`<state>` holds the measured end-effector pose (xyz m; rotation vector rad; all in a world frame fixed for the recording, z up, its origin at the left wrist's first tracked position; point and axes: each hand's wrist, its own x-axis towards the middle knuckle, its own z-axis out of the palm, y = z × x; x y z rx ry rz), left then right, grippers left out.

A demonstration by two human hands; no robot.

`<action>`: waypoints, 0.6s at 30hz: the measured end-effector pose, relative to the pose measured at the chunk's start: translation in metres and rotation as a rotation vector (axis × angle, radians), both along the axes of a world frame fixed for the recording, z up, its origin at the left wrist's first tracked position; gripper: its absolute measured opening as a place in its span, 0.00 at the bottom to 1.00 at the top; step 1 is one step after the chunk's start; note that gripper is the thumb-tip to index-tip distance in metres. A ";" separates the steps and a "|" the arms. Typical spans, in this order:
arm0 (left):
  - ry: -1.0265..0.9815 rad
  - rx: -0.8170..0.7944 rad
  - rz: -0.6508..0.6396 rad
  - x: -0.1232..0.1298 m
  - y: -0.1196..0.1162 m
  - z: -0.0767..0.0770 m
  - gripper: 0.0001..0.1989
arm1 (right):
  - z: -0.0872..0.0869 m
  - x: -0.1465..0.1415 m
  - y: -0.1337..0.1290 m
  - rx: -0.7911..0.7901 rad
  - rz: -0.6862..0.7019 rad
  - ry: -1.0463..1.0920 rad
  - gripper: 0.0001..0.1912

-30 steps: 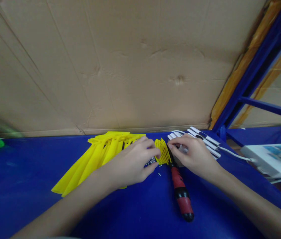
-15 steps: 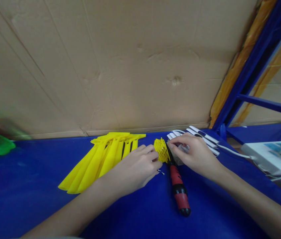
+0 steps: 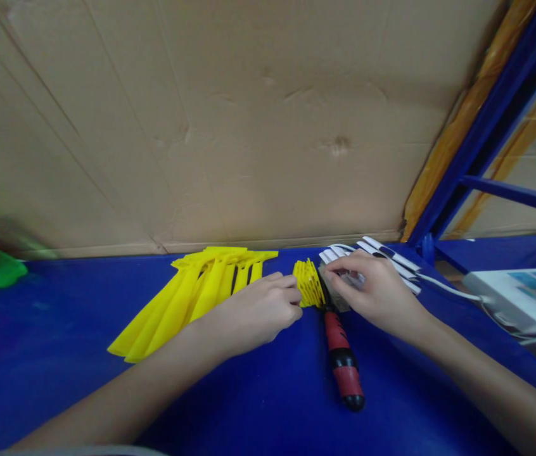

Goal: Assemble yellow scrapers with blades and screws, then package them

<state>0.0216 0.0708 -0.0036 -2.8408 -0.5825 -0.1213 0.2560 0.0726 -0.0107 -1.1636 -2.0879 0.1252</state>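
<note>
Blue bench top (image 3: 82, 354), cardboard wall (image 3: 230, 126) behind, blue frame (image 3: 491, 114) at right. One yellow grille part (image 3: 308, 284) between the hands. Left hand (image 3: 253, 313) curled, fingertips against it; grip unclear. Right hand (image 3: 372, 291) pinched on its far edge. One screwdriver (image 3: 341, 361), one fan of yellow blades (image 3: 187, 297), white strips (image 3: 391, 259) uncountable.

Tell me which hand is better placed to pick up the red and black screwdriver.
Right, probably: the right hand rests by the screwdriver tip; the left hand sits farther, beyond the yellow mesh piece.
</note>
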 end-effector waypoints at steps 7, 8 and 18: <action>-0.010 -0.022 0.056 -0.014 0.008 0.008 0.07 | 0.002 -0.001 -0.003 -0.023 0.006 0.008 0.10; -0.027 -0.041 0.065 -0.017 0.007 0.010 0.07 | 0.002 -0.001 -0.003 -0.026 0.005 0.009 0.10; -0.003 -0.175 0.102 -0.017 0.004 0.020 0.03 | 0.001 0.000 -0.002 -0.044 -0.004 0.009 0.10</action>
